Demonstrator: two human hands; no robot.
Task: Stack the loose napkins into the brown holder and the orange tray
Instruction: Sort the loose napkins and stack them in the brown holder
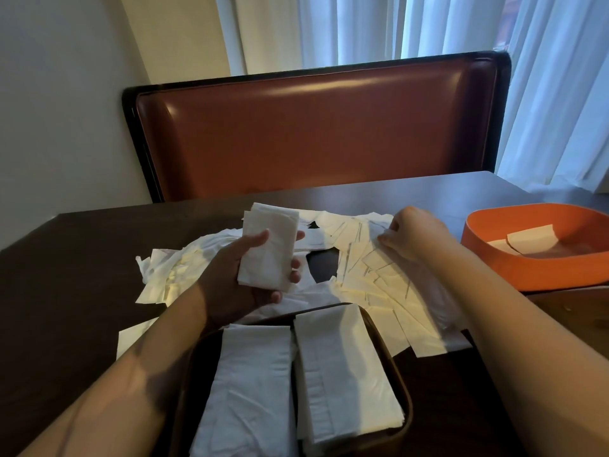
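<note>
My left hand (244, 278) grips a small stack of folded white napkins (268, 245) above the table, thumb across its front. Further right, my right hand (408, 235) reaches into the pile of loose napkins (372, 278) spread over the dark table, its fingertips pinching one at the far side. The brown holder (403, 387) sits at the near edge and holds two side-by-side stacks of folded napkins. The orange tray (527, 268) stands at the right with a few napkins lying inside.
A brown padded booth seat back (313, 133) rises behind the dark table (66, 265). White curtains (543, 77) hang at the back right. More crumpled napkins (164, 268) lie left of my left hand.
</note>
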